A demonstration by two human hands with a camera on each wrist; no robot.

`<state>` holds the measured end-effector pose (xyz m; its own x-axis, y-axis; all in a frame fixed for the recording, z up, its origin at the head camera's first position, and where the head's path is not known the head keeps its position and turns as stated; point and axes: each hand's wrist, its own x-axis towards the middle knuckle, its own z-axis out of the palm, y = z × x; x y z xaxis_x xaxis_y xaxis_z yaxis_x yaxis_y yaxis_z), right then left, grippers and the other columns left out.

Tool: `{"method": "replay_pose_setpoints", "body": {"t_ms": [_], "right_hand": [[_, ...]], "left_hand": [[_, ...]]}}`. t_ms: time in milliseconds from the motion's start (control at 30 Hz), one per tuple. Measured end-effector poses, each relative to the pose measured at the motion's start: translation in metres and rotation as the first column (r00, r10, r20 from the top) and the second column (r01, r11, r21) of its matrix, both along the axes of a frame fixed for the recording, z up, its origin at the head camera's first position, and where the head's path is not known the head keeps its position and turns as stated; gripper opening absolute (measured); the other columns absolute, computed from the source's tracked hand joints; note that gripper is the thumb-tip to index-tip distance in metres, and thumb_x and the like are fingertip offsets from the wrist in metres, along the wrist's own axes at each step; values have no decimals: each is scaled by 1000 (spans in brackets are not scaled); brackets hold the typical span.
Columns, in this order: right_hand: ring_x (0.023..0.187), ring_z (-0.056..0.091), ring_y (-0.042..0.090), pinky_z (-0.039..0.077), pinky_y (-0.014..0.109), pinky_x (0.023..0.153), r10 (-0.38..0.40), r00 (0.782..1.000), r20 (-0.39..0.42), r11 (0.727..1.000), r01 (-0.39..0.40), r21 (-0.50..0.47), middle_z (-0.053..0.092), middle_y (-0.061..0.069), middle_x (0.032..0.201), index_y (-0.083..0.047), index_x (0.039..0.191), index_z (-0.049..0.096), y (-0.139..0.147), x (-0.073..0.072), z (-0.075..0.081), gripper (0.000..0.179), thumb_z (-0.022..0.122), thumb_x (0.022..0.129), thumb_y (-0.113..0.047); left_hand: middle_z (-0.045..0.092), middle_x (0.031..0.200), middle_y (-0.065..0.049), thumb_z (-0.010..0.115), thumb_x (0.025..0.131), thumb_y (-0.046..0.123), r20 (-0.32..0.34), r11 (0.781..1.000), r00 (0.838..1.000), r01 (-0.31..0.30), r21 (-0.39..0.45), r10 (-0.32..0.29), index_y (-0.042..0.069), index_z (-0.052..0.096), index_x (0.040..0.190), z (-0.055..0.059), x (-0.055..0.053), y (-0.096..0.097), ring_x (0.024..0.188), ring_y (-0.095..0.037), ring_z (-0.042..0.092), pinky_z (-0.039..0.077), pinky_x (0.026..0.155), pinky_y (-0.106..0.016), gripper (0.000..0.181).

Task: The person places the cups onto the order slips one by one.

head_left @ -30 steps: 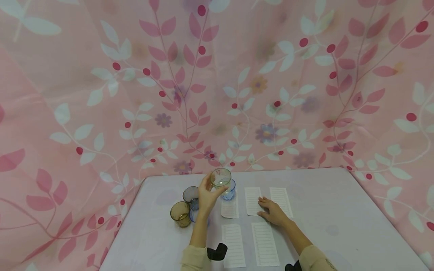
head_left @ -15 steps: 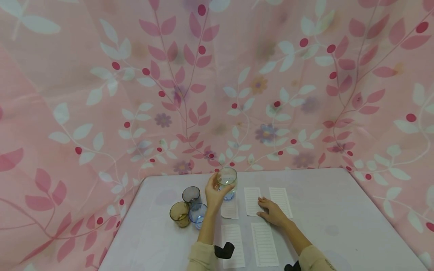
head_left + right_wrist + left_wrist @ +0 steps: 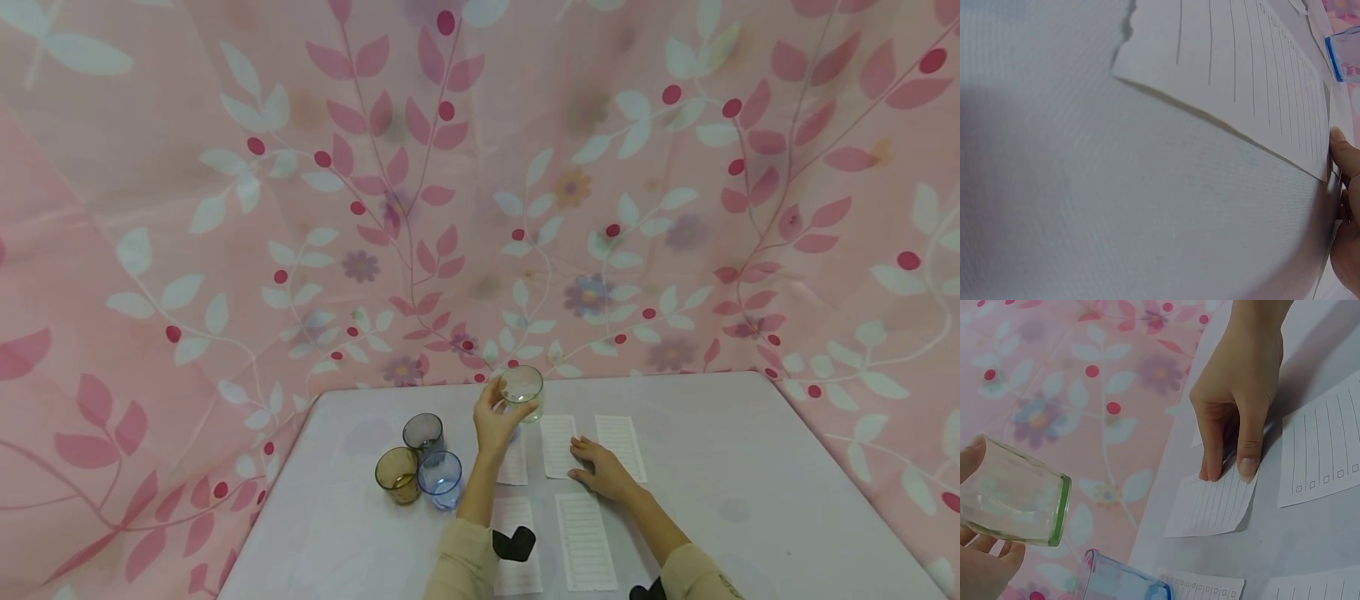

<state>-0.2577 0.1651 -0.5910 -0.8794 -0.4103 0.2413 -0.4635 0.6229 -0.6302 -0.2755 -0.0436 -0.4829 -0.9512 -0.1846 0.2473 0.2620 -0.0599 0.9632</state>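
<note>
My left hand [image 3: 492, 429] grips a clear, green-tinted drinking glass [image 3: 527, 398], thumb on one side and fingers on the other. It is raised above the back of the table, and its thick green base [image 3: 1061, 511] shows in the left wrist view. Below it, a blue glass [image 3: 1116, 582] stands by a lined paper sheet; in the head view my left hand mostly hides it. My right hand [image 3: 606, 471] rests its fingertips and thumb on the back middle lined sheet [image 3: 557, 442], which the left wrist view shows beneath the thumb [image 3: 1249, 456].
Left of my left arm a grey glass [image 3: 423, 432], an amber glass [image 3: 397, 477] and another blue glass [image 3: 441, 481] stand close together. More lined sheets lie at the back right [image 3: 622, 442] and in front [image 3: 586, 542]. A pink floral cloth [image 3: 480, 208] hangs behind the table [image 3: 765, 500].
My left hand has moved right with the green-tinted glass, past the back blue glass, which it now mostly covers. The cluster's blue glass has come into full view. My right hand stays still.
</note>
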Motion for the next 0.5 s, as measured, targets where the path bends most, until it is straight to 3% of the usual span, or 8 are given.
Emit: {"method": "replay_pose_setpoints", "body": {"t_ms": [300, 500], "right_hand": [[127, 37, 48, 31, 59, 103, -11, 1000, 20, 1000, 11, 2, 47, 29, 133, 16, 120, 54, -1, 0, 1, 48, 68, 85, -13], [127, 37, 48, 30, 59, 103, -14, 1000, 22, 1000, 14, 3, 47, 29, 134, 16, 120, 53, -1, 0, 2, 47, 68, 85, -12]], "left_hand": [[47, 127, -33, 79, 68, -4, -19, 999, 1000, 21, -37, -22, -17, 43, 128, -9, -9, 14, 117, -49, 45, 37, 102, -55, 71], [53, 125, -25, 82, 68, 2, -9, 995, 1000, 18, -94, -19, -10, 49, 127, -14, -14, 21, 116, -41, 50, 40, 102, -51, 69]]}}
